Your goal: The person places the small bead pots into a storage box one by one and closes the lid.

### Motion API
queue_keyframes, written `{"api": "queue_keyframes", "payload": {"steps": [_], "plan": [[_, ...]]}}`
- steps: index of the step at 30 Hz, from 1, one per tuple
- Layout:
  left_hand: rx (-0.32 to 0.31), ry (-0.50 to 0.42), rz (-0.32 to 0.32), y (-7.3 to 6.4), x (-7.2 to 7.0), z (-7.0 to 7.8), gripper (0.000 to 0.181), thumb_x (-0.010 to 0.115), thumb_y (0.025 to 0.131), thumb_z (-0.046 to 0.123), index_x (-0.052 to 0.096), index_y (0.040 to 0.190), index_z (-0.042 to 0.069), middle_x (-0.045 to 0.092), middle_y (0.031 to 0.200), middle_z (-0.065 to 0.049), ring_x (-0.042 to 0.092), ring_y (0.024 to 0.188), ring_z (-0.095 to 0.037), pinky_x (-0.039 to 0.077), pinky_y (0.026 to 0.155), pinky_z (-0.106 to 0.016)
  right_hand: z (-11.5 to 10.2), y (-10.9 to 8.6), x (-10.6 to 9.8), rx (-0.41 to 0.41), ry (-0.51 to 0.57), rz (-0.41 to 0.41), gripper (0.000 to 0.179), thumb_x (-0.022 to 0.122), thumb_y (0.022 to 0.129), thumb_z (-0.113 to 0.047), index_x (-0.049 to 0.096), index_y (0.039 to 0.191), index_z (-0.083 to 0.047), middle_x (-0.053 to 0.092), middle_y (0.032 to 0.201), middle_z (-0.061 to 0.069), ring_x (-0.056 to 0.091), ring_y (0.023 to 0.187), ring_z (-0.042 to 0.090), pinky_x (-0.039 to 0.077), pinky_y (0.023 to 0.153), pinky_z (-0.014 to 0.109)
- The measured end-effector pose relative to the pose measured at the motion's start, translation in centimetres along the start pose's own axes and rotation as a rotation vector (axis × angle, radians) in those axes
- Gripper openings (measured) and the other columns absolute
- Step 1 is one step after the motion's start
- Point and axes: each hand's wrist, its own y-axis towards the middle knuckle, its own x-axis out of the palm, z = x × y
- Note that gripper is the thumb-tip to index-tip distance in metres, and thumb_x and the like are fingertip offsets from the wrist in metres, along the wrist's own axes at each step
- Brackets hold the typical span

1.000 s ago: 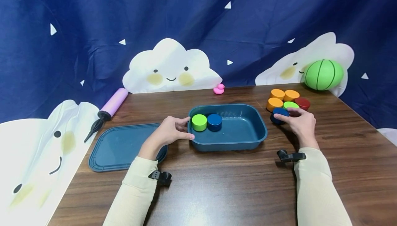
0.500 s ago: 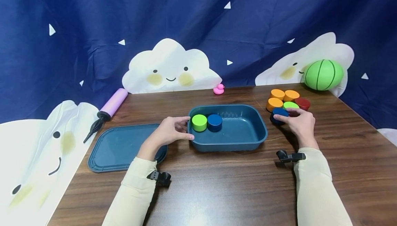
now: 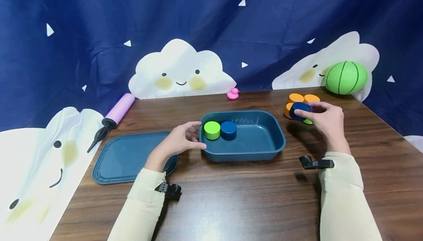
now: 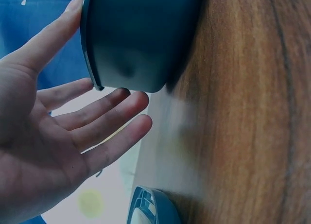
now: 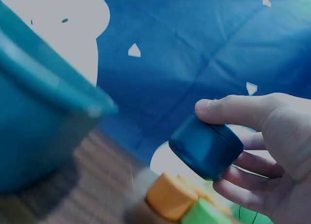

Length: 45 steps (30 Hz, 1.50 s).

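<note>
Between thumb and fingers of the right hand, a smooth dark-blue cylinder is pinched, newly raised off the brown wooden table. Just beyond stand orange cylinders; well leftward, the left hand, fingers extended, still touches a teal rectangular plastic box.

I see the left sleeve and the right sleeve in matching pale cream, both long, finely textured and creased near the wrists. At each cuff I have black hardware: the left mount shows tiny holes in its flat part and a rounded end; the right mount is a slim bar with a raised end. My left hand and right hand are bare.
</note>
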Motion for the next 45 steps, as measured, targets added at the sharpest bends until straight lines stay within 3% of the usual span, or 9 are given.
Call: {"api": "queue_keyframes", "payload": {"steps": [3, 6, 11, 16, 18, 21, 27, 32, 45], "plan": [[-0.006, 0.0, -0.001, 0.1, 0.0, 0.0, 0.081, 0.085, 0.083, 0.028, 0.045, 0.151, 0.011, 0.065, 0.131, -0.012, 0.067, 0.103, -0.021, 0.053, 0.1, -0.047, -1.5, -0.2, -0.1, -0.044, 0.027, -0.025, 0.077, 0.08, 0.077, -0.059, 0.065, 0.134, -0.009, 0.065, 0.125, 0.006, 0.055, 0.104, 0.006, 0.044, 0.08, 0.012], [-0.005, -0.003, -0.004, 0.1, -0.1, 0.0, 0.08, 0.085, 0.083, 0.028, 0.045, 0.151, 0.012, 0.065, 0.13, -0.013, 0.067, 0.102, -0.021, 0.053, 0.099, -0.047, -3.1, -0.6, 0.0, -0.129, 0.031, -0.068, 0.069, 0.082, 0.079, -0.053, 0.067, 0.13, -0.01, 0.068, 0.117, 0.004, 0.055, 0.091, -0.005, 0.044, 0.074, 0.007], [0.001, -0.016, -0.018, 0.2, -0.1, -0.2, 0.082, 0.085, 0.083, 0.028, 0.043, 0.152, 0.012, 0.064, 0.13, -0.013, 0.067, 0.1, -0.02, 0.053, 0.099, -0.046, -6.2, -1.7, 1.1, -0.255, 0.001, -0.213, 0.064, 0.084, 0.08, -0.048, 0.068, 0.13, -0.012, 0.069, 0.123, 0.014, 0.062, 0.101, 0.01, 0.047, 0.079, 0.013], [-0.003, -0.04, -0.038, 0.3, 0.0, -0.4, 0.086, 0.084, 0.084, 0.029, 0.039, 0.155, 0.014, 0.064, 0.128, -0.012, 0.067, 0.097, -0.017, 0.053, 0.099, -0.046, -8.7, -3.2, 3.3, -0.299, -0.019, -0.384, 0.066, 0.084, 0.078, -0.05, 0.068, 0.131, -0.014, 0.068, 0.127, 0.015, 0.062, 0.113, 0.029, 0.051, 0.093, 0.039], [-0.006, -0.05, -0.042, 0.2, 0.0, -0.3, 0.087, 0.084, 0.084, 0.028, 0.038, 0.156, 0.014, 0.064, 0.128, -0.012, 0.067, 0.096, -0.017, 0.053, 0.099, -0.046, -9.4, -3.7, 4.5, -0.316, -0.03, -0.445, 0.066, 0.085, 0.077, -0.05, 0.068, 0.13, -0.015, 0.068, 0.126, 0.013, 0.06, 0.112, 0.031, 0.051, 0.094, 0.045], [-0.006, -0.055, -0.046, 0.3, 0.0, -0.3, 0.086, 0.084, 0.085, 0.026, 0.037, 0.157, 0.015, 0.064, 0.128, -0.012, 0.067, 0.096, -0.018, 0.053, 0.099, -0.046, -9.9, -4.4, 6.5, -0.354, -0.048, -0.503, 0.063, 0.087, 0.076, -0.048, 0.07, 0.127, -0.016, 0.069, 0.123, 0.009, 0.059, 0.109, 0.03, 0.05, 0.091, 0.043], [-0.003, -0.051, -0.05, 0.3, 0.0, -0.4, 0.085, 0.083, 0.085, 0.027, 0.037, 0.156, 0.015, 0.065, 0.128, -0.012, 0.067, 0.097, -0.018, 0.053, 0.1, -0.047, -11.0, -6.2, 9.8, -0.422, -0.082, -0.547, 0.057, 0.088, 0.077, -0.042, 0.072, 0.125, -0.015, 0.071, 0.116, 0.007, 0.06, 0.105, 0.026, 0.054, 0.086, 0.039], [-0.004, -0.046, -0.041, 0.2, -0.1, -0.5, 0.084, 0.083, 0.086, 0.028, 0.038, 0.156, 0.016, 0.065, 0.128, -0.012, 0.067, 0.097, -0.018, 0.052, 0.101, -0.049, -11.9, -7.7, 11.8, -0.437, -0.114, -0.594, 0.06, 0.086, 0.079, -0.043, 0.07, 0.129, -0.013, 0.07, 0.122, 0.009, 0.063, 0.108, 0.027, 0.055, 0.088, 0.042], [-0.003, -0.048, -0.048, 0.2, -0.1, -0.5, 0.087, 0.083, 0.085, 0.033, 0.038, 0.156, 0.016, 0.065, 0.128, -0.012, 0.067, 0.097, -0.018, 0.054, 0.098, -0.046, -12.3, -9.8, 14.6, -0.441, -0.179, -0.652, 0.061, 0.087, 0.08, -0.036, 0.069, 0.131, -0.008, 0.071, 0.125, 0.008, 0.068, 0.112, 0.027, 0.057, 0.094, 0.043]]}}
